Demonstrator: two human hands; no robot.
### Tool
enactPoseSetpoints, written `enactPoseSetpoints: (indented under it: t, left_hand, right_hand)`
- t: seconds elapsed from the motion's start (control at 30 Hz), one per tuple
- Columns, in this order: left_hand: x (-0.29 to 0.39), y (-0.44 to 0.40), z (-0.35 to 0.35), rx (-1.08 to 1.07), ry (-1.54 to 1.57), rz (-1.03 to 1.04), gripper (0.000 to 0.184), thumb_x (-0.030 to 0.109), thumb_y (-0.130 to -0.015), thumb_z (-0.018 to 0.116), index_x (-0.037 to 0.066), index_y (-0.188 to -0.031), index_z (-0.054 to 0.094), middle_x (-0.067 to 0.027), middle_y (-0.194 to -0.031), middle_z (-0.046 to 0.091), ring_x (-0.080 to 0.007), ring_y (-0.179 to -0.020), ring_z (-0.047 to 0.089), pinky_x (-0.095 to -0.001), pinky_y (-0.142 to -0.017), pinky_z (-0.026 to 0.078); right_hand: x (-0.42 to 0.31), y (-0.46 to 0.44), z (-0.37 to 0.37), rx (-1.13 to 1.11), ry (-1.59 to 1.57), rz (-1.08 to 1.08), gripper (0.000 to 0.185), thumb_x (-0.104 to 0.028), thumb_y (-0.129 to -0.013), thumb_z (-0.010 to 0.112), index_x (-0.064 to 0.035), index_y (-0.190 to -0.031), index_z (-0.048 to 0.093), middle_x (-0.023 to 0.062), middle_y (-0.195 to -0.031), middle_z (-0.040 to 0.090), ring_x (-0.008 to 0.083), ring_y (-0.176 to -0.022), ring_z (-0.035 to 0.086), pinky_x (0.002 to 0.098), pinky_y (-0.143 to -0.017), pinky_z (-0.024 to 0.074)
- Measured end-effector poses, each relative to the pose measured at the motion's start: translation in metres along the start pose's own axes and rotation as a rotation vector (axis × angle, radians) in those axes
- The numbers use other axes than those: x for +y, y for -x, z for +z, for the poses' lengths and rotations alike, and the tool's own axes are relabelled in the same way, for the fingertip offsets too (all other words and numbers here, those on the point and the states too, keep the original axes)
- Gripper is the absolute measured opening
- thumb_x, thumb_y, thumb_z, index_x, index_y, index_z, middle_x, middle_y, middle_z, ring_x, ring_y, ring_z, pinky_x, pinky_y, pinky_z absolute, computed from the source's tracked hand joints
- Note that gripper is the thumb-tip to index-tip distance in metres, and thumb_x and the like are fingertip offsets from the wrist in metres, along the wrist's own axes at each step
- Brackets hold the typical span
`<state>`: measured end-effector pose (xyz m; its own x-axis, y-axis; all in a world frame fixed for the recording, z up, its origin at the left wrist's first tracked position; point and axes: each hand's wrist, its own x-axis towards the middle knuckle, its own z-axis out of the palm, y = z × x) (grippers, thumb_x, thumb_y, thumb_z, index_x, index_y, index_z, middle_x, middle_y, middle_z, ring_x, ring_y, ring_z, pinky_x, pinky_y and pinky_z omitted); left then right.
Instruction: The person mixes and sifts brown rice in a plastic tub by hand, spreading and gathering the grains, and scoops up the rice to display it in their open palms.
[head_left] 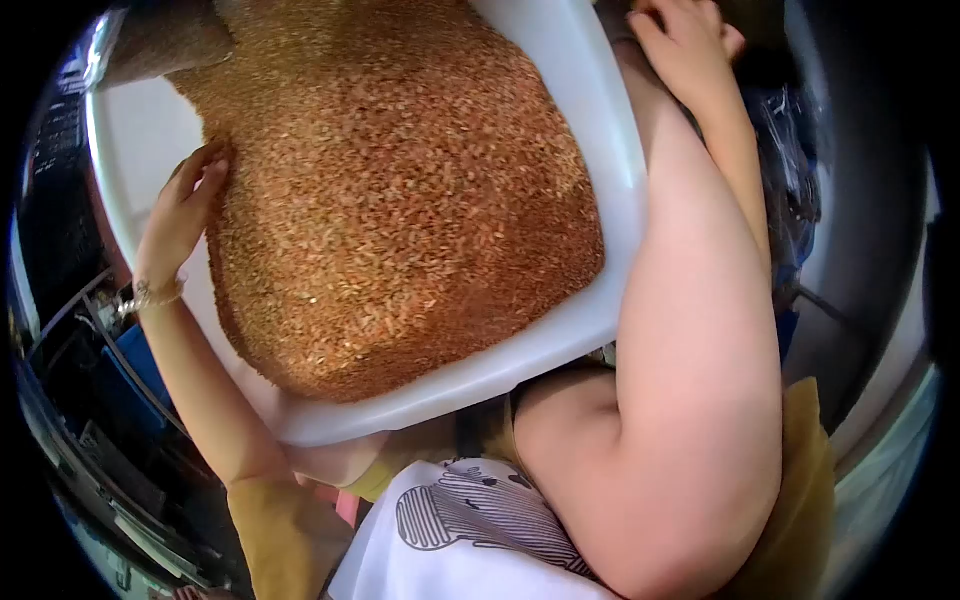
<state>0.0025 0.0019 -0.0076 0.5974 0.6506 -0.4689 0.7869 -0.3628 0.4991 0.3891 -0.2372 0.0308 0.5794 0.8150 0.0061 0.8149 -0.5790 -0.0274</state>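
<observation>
Printed shirt (450,510) at 6 o'clock. Tub (590,90) mostly covered by grain (400,200), strip left bare at 10, grain touched there by left hand (190,205); right hand (690,45) curled at 1; both grips' contents cannot be told.

A white tray (622,185) with rounded corners and raised walls carries 1 broad heap of reddish-brown grains (400,215). The grains cover most of its bottom and thin out to a ragged edge on the left, where a strip of bare white shows. Along the right and near sides, the smooth wall stands clear above them. The far end runs out of view.
</observation>
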Motion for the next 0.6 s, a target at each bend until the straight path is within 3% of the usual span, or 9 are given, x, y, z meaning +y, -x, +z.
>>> enactPoseSetpoints:
  t: [0.03, 0.1, 0.17, 0.3, 0.37, 0.43, 0.47, 0.5, 0.6]
  left_hand:
    - [0.0, 0.0, -0.001, 0.022, 0.006, -0.021, 0.038, 0.023, -0.095, 0.048, 0.0, -0.125, 0.049, -0.011, -0.118, 0.056, -0.0168, -0.108, 0.051, -0.0275, -0.092, 0.039]
    - [-0.004, -0.003, 0.0, 0.093, -0.019, -0.025, 0.038, 0.023, -0.093, 0.049, 0.001, -0.124, 0.049, -0.0119, -0.116, 0.057, -0.0186, -0.103, 0.054, -0.0294, -0.086, 0.043]
    - [-0.005, -0.005, 0.0, 0.228, -0.051, 0.033, 0.039, 0.027, -0.092, 0.049, 0.0, -0.118, 0.053, -0.0221, -0.115, 0.056, -0.0341, -0.105, 0.055, -0.0366, -0.089, 0.042]
    - [0.006, -0.003, -0.004, 0.301, -0.083, 0.043, 0.035, 0.022, -0.09, 0.049, -0.001, -0.115, 0.053, -0.0247, -0.11, 0.056, -0.0379, -0.104, 0.054, -0.0401, -0.089, 0.042]
    - [-0.002, -0.006, -0.001, 0.311, -0.14, 0.047, 0.035, 0.02, -0.09, 0.047, -0.002, -0.116, 0.051, -0.0261, -0.109, 0.056, -0.0382, -0.104, 0.054, -0.0418, -0.088, 0.043]
    - [0.002, -0.006, -0.001, 0.282, -0.176, 0.008, 0.034, 0.015, -0.089, 0.046, -0.003, -0.118, 0.05, -0.0264, -0.11, 0.055, -0.0377, -0.104, 0.054, -0.0412, -0.09, 0.043]
    - [0.004, -0.005, -0.003, 0.266, -0.196, -0.012, 0.034, 0.013, -0.088, 0.045, -0.003, -0.119, 0.049, -0.0266, -0.111, 0.054, -0.0375, -0.105, 0.054, -0.0409, -0.091, 0.044]
    - [0.005, -0.004, -0.003, 0.266, -0.2, -0.027, 0.034, 0.012, -0.088, 0.046, -0.002, -0.118, 0.05, -0.0257, -0.112, 0.054, -0.037, -0.105, 0.054, -0.0406, -0.091, 0.043]
    - [-0.005, -0.01, 0.004, 0.25, -0.213, -0.014, 0.041, 0.004, -0.083, 0.047, 0.001, -0.123, 0.048, -0.024, -0.115, 0.054, -0.0364, -0.106, 0.053, -0.0391, -0.092, 0.043]
  right_hand:
    - [-0.003, -0.004, -0.003, 0.074, 0.008, 0.035, 0.032, -0.029, -0.082, 0.049, -0.0065, -0.102, 0.061, 0.0116, -0.116, 0.056, 0.0253, -0.111, 0.042, 0.0406, -0.094, 0.0253]
    - [0.038, -0.027, 0.027, 0.471, -0.163, -0.176, 0.019, -0.025, -0.077, 0.056, -0.01, -0.086, 0.063, 0.0066, -0.098, 0.06, 0.0301, -0.097, 0.049, 0.0481, -0.087, 0.0337]
    - [0.028, -0.027, 0.012, 0.617, -0.33, -0.288, 0.016, -0.013, -0.076, 0.057, -0.0074, -0.09, 0.061, 0.0096, -0.098, 0.057, 0.0305, -0.099, 0.05, 0.0406, -0.089, 0.0372]
    - [-0.007, -0.031, -0.018, 0.8, -0.326, -0.387, 0.021, -0.009, -0.076, 0.059, -0.0061, -0.096, 0.06, 0.0087, -0.099, 0.055, 0.0266, -0.101, 0.049, 0.0367, -0.09, 0.0375]
    - [-0.032, -0.038, -0.04, 0.82, -0.146, -0.488, 0.017, -0.009, -0.076, 0.059, -0.0064, -0.093, 0.059, 0.0079, -0.095, 0.056, 0.0251, -0.095, 0.052, 0.0355, -0.083, 0.0403]
    - [-0.053, -0.046, -0.048, 0.609, -0.119, -0.544, 0.012, -0.009, -0.076, 0.059, -0.0074, -0.088, 0.056, 0.0076, -0.083, 0.057, 0.0244, -0.081, 0.056, 0.0346, -0.072, 0.0438]
    - [-0.067, -0.049, -0.043, 0.452, -0.276, -0.523, 0.011, -0.01, -0.076, 0.059, -0.0077, -0.085, 0.053, 0.0095, -0.073, 0.057, 0.0265, -0.068, 0.057, 0.0355, -0.063, 0.0455]
    - [-0.079, -0.056, -0.035, 0.396, -0.326, -0.572, 0.011, -0.008, -0.075, 0.059, -0.0078, -0.085, 0.053, 0.011, -0.071, 0.058, 0.0286, -0.068, 0.06, 0.037, -0.06, 0.0459]
    - [-0.12, -0.077, -0.014, 0.314, -0.256, -0.932, 0.022, -0.004, -0.073, 0.057, -0.0046, -0.096, 0.055, 0.0149, -0.081, 0.062, 0.031, -0.081, 0.062, 0.0396, -0.068, 0.0502]
